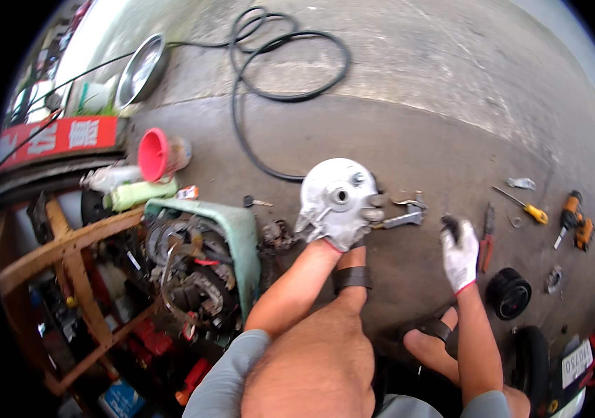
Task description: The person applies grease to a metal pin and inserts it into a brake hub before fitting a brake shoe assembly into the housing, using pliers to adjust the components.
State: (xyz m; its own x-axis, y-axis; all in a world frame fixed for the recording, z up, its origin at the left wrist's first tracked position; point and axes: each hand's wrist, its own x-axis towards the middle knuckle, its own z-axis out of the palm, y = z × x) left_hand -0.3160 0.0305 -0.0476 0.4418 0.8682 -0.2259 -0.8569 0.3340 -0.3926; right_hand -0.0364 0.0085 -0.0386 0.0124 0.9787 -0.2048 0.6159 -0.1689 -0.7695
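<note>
A round silver brake plate (331,196), with a hole at its middle and a small arm at its lower left, is gripped in my left hand (372,210). That hand wears a glove; the plate covers most of it, and only fingers show at the right edge. A metal lever piece (405,217) lies on the floor just beyond those fingers. My right hand (460,251), in a white glove with blackened fingertips, hovers over the floor with its fingers apart and nothing in them. Closest to it are red-handled pliers (487,240).
Rightward lie a yellow-handled screwdriver (536,212), an orange-black power drill (573,214) and a black round part (508,293). To my left, a pale green bin (240,226) of greasy parts stands beside a wooden frame (67,240). Farther off are a pink-red container (154,155), a metal basin (142,72) and a black hose (241,115).
</note>
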